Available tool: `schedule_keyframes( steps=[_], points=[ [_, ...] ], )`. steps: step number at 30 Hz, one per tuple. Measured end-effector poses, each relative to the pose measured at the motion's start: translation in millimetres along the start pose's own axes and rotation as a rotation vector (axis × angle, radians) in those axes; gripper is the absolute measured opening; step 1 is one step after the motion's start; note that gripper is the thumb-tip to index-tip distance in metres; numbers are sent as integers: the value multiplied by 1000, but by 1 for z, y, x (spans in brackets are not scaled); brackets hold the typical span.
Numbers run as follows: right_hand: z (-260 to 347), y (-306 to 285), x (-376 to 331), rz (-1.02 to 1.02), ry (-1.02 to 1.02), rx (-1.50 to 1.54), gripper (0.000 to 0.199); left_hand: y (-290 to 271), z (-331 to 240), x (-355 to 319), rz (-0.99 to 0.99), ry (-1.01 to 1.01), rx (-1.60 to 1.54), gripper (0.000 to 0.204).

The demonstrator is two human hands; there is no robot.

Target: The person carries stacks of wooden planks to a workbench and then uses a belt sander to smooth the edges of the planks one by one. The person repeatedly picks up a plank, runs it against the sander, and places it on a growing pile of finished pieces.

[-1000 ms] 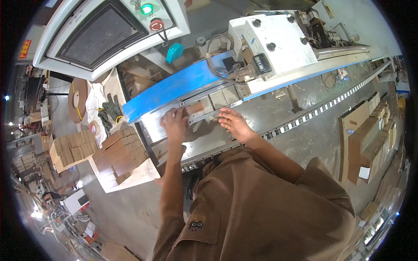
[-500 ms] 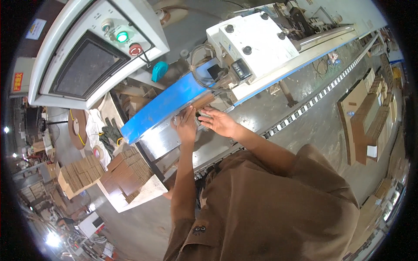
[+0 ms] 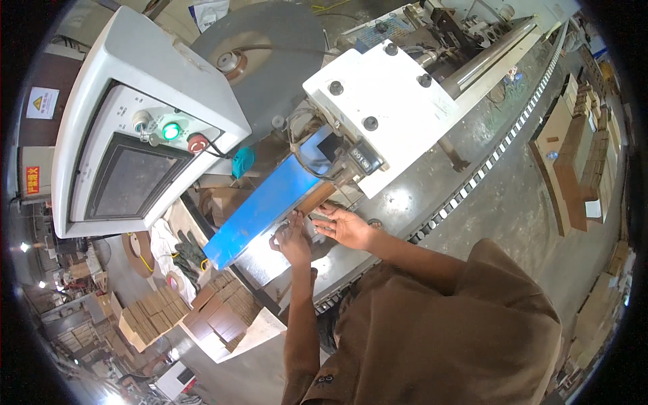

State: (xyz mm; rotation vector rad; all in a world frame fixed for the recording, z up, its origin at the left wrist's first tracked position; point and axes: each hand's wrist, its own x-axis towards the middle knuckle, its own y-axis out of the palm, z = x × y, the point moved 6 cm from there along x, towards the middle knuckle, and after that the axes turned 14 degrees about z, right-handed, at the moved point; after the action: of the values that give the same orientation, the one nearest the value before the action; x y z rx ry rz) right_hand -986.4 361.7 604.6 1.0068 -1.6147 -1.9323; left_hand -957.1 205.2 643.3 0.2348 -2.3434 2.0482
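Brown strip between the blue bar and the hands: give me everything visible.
The brown strip is narrow and straight-edged, with a plain face, perhaps cardboard. It lies lengthwise beside the blue bar, slanting up to the right, its far end near the white machine block. The left hand seems to touch its near end; the right hand is close beside it, contact unclear. Fingers hide part, so its full length can't be told.

The floor [image 3: 489, 209] is grey and a bit shiny. On the left, a white paper [image 3: 42, 103] hangs above a red sign [image 3: 32, 180]. Brown cardboard [image 3: 574, 196] is piled at the right. A small lamp [image 3: 25, 247] glows far left.
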Motion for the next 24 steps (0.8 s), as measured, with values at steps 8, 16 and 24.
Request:
schedule_keyframes(
  steps=[8, 16, 24],
  points=[
    [19, -6, -6, 56, -69, 63, 38, 13, -13, 6, 32, 18, -19, 49],
    [43, -12, -26, 178, -146, -137, 62, 27, -49, 22, 22, 44, -122, 44],
    [53, 33, -52, -2, -49, -888, 60, 24, -63, 32, -135, -26, -207, 34]
  ],
)
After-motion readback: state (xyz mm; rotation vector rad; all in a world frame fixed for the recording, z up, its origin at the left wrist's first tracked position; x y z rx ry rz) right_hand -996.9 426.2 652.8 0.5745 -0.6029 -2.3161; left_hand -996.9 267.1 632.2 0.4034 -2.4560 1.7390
